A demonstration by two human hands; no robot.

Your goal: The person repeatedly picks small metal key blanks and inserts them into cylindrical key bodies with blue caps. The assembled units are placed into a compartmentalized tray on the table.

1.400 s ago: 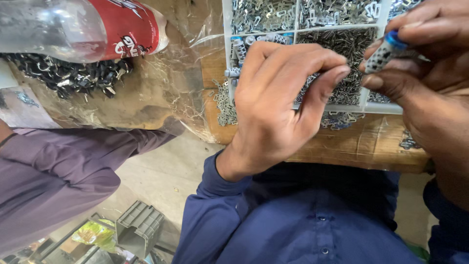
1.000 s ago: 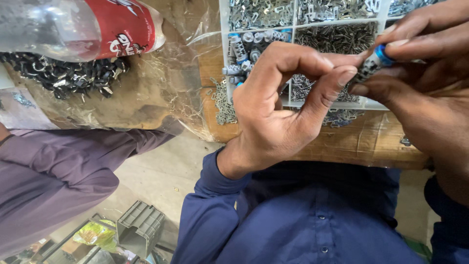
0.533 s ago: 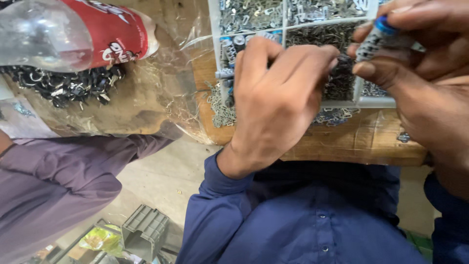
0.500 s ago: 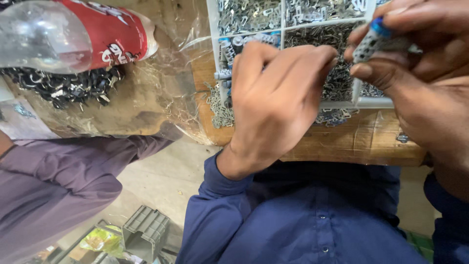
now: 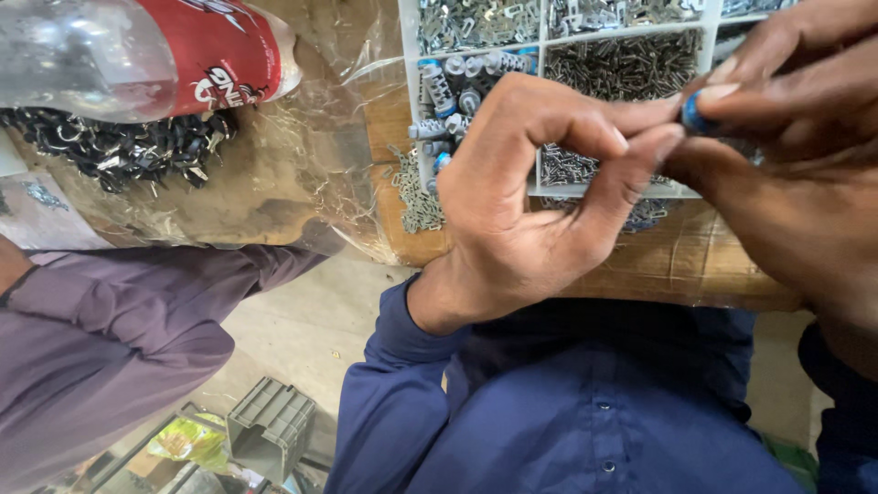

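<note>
1. The left hand [image 5: 540, 197] is curled nearly closed, thumb and forefinger tips pressed together against a small blue-capped part [image 5: 697, 112]; the other fingers are tucked under, out of the way, so only the tips work.
2. The right hand [image 5: 796, 155] meets it from the other side, its fingers closed tight on the same part, most likely to keep it steady while the left tips work on it.
3. The part is in the air between both hands, just above the near edge of a white divided tray [image 5: 409, 110], so anything dropped would likely fall back in.
4. One compartment holds grey cylinders with blue ends [image 5: 462, 78]; others hold small metal pins [image 5: 622, 64] and clips, kept apart by kind.
5. The tray sits at the near edge of a wooden bench [image 5: 677, 265]; loose metal bits [image 5: 416, 192] lie just beside its left wall.
6. Towards the bench's left end, a clear plastic sheet [image 5: 274, 174] lies over black rings [image 5: 119, 151], with a red-labelled bottle [image 5: 137, 50] above them.
7. A person's purple sleeve [image 5: 119, 338] rests below that edge.
</note>
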